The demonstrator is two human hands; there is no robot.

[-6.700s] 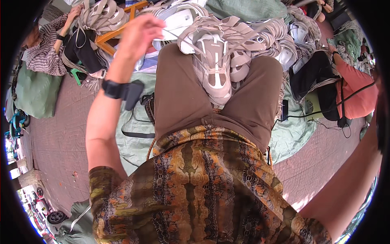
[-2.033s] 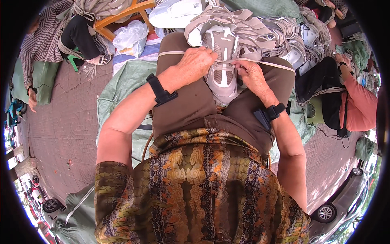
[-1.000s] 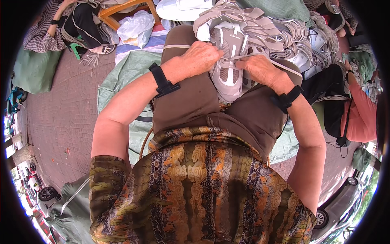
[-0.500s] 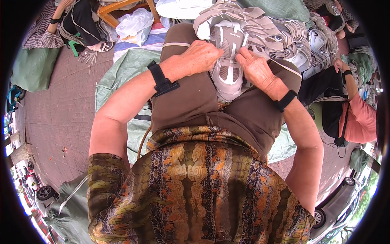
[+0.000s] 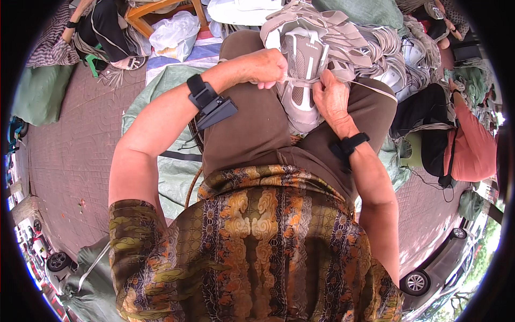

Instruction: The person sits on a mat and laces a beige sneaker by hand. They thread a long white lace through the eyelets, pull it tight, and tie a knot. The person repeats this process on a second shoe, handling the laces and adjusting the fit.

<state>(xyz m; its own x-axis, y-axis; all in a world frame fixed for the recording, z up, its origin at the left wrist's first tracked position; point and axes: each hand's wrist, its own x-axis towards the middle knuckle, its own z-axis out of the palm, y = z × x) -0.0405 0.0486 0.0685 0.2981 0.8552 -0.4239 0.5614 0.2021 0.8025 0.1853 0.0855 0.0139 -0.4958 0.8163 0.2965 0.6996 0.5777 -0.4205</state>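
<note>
A grey and white sneaker (image 5: 300, 110) lies between my knees, its toe toward me and its tongue raised. A pale shoelace (image 5: 298, 81) runs across it, pulled fairly straight between my hands. My left hand (image 5: 266, 67) is closed on the lace just left of the sneaker, above my thigh. On the sneaker's right side, my right hand (image 5: 331, 99) pinches the other part of the lace; its fingertips are partly hidden. Loose grey shoe uppers (image 5: 346, 40) fan out beside and behind the sneaker.
More stacked uppers (image 5: 405, 53) pile up at the far right. A white plastic bag (image 5: 176, 33) and a wooden stool (image 5: 153, 9) stand at the far left. Green sheeting (image 5: 174, 185) lies under me on the brick paving (image 5: 75, 161). Other people sit on both sides.
My left hand has moved left, away from the sneaker, and the lace now stretches across it. My right hand has turned and shifted slightly toward me.
</note>
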